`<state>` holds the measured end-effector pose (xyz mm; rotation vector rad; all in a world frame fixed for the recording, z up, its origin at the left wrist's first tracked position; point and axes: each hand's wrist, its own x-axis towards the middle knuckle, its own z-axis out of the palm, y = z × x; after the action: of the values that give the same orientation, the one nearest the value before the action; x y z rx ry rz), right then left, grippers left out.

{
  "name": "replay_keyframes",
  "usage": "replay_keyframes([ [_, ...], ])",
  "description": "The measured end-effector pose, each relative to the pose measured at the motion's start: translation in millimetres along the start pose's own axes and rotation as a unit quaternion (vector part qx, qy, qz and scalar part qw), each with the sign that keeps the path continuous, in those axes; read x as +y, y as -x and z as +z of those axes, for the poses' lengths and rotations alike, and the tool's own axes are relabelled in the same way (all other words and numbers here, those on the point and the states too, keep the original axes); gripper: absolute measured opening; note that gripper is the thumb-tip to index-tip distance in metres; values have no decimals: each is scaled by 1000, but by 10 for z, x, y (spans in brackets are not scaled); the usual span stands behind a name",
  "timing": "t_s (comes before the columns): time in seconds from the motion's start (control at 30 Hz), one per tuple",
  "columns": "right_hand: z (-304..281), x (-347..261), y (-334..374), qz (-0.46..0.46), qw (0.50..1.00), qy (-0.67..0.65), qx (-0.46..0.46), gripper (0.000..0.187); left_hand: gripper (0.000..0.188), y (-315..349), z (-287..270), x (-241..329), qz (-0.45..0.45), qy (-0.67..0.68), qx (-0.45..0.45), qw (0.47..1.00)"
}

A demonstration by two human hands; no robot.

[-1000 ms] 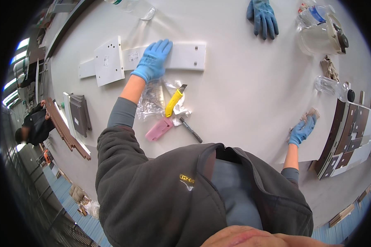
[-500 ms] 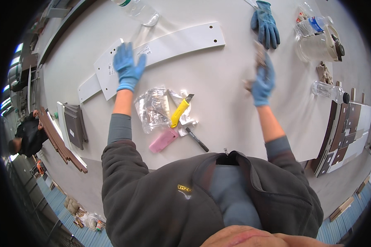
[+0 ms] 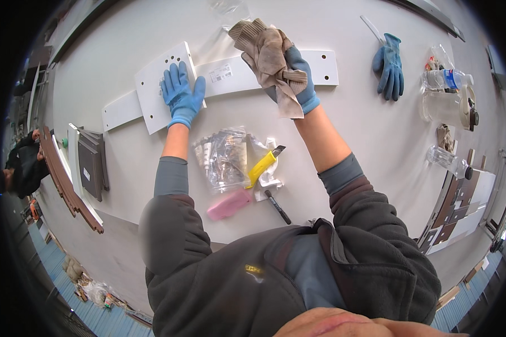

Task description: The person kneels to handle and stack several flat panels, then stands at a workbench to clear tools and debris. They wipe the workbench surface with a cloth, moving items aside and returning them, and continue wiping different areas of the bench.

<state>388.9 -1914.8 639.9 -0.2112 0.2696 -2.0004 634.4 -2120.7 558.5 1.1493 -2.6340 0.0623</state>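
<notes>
My left hand [image 3: 181, 94], in a blue glove, lies with fingers outstretched on a white panel [image 3: 152, 109] with drilled holes. That panel rests across a long, slightly curved white board [image 3: 242, 73] bearing a printed label. Over the board's right part, my gloved right hand [image 3: 305, 73] grips a bunched brownish-grey cloth [image 3: 267, 53] with ribbed cuffs; it hides some of the board. Closer to me lie a clear bag of small hardware [image 3: 222, 160], a yellow utility knife [image 3: 264, 166], a pink block-like item [image 3: 230, 204] and a black marker [image 3: 278, 207].
A spare blue glove [image 3: 389, 67] lies at the far right, left of several clear bottles and a large jug [image 3: 444, 106]. Dark panels [image 3: 90, 163] lean at the left, near another person [image 3: 25, 165]. Stacked brown and white pieces [image 3: 461, 208] stand at the right edge.
My right hand has swung left from beside the spare glove, carrying the cloth over the white board. My left hand stays on the panel. The whole view has shifted somewhat.
</notes>
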Motion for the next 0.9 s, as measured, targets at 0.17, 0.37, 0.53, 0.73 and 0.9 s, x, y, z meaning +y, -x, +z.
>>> replay_keyframes([
  [0.17, 191, -77, 123, -18, 999, 10, 35, 53, 87, -37, 7, 55, -10, -21, -4, 1000],
  [0.37, -6, 456, -162, -242, 829, 493, 103, 50, 88, -34, 28, 29, -7, -24, -10, 1000],
  [0.53, -410, 782, -246, -252, 389, 882, -87, 44, 90, -59, 12, 31, -9, -12, -17, 1000],
  [0.73, -779, -1150, 494, -160, 309, 923, 166, 21, 88, -14, 46, 12, 7, -3, 9, 1000],
  [0.9, -1026, -1409, 652, -341, 284, 889, 114, 36, 88, -24, 53, 13, -3, -24, -7, 1000],
])
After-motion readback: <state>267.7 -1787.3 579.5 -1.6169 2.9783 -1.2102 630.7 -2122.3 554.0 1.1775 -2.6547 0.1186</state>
